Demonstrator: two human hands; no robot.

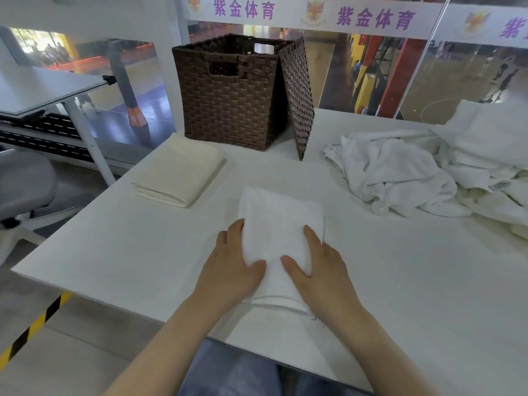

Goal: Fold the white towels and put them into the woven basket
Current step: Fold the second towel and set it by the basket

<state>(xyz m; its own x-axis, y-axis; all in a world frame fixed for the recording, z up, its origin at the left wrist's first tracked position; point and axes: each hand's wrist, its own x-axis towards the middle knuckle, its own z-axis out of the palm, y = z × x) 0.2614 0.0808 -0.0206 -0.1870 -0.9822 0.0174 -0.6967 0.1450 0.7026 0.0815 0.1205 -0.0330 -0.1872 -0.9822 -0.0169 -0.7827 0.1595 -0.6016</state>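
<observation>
A folded white towel lies on the white table right in front of me. My left hand grips its left edge, thumb on top and fingers along the side. My right hand holds the right edge the same way. A second folded towel, cream-white, lies to the left. The brown woven basket stands open at the back of the table, beyond both folded towels.
The basket's woven lid leans upright against its right side. A heap of unfolded white towels covers the table's right side. A grey chair and another white table stand to the left.
</observation>
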